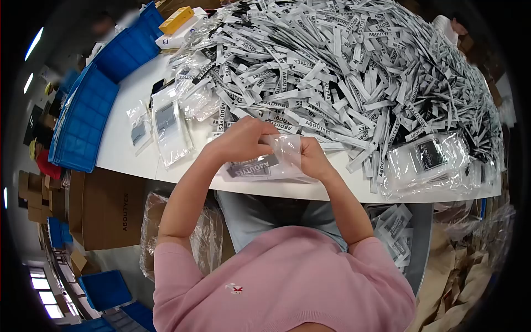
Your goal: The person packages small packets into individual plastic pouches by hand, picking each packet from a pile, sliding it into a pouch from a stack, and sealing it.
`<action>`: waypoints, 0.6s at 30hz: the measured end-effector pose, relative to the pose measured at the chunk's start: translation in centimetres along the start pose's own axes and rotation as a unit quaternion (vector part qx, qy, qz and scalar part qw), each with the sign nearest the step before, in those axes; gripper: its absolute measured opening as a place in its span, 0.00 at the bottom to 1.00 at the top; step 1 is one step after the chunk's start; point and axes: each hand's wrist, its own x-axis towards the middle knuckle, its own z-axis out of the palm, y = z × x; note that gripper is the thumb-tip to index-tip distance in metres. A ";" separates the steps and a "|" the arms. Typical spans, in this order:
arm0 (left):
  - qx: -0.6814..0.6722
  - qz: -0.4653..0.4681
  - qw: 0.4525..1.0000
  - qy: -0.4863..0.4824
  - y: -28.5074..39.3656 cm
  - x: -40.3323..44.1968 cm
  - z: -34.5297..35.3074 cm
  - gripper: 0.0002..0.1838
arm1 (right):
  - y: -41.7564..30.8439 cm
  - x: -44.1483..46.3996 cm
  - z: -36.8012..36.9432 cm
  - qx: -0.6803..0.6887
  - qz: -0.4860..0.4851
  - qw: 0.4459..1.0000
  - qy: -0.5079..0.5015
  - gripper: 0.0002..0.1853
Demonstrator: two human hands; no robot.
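In front of me, over the near edge of the white table, is a clear plastic bag with a dark ABOUTYES print on its lower left part. My left hand is closed at the bag's upper left side, its fingertips partly hidden by the plastic. Opposite it, my right hand pinches the bag's right edge between thumb and curled fingers. Just beyond both hands, a large heap of white strips printed ABOUTYES in black covers the table.
Left on the table lie flat clear packets, beside blue plastic crates. A yellow box is at the back. To the right sits a pile of clear bags. Under the table at left stands a brown carton; packets fill a grey bin by my right side.
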 end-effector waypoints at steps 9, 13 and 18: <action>-0.131 -0.099 0.984 0.065 -2.7 -0.4 2.9 0.09 | 1.5 -0.8 0.3 -0.045 -0.030 0.997 0.048 0.10; -0.221 -0.081 0.970 0.066 -2.0 -0.6 4.7 0.10 | 1.3 -0.5 0.3 -0.192 -0.049 0.979 0.055 0.10; -0.218 -0.090 0.958 0.160 -2.6 -1.2 5.7 0.12 | 0.0 -1.2 0.6 -0.111 -0.049 0.990 0.067 0.09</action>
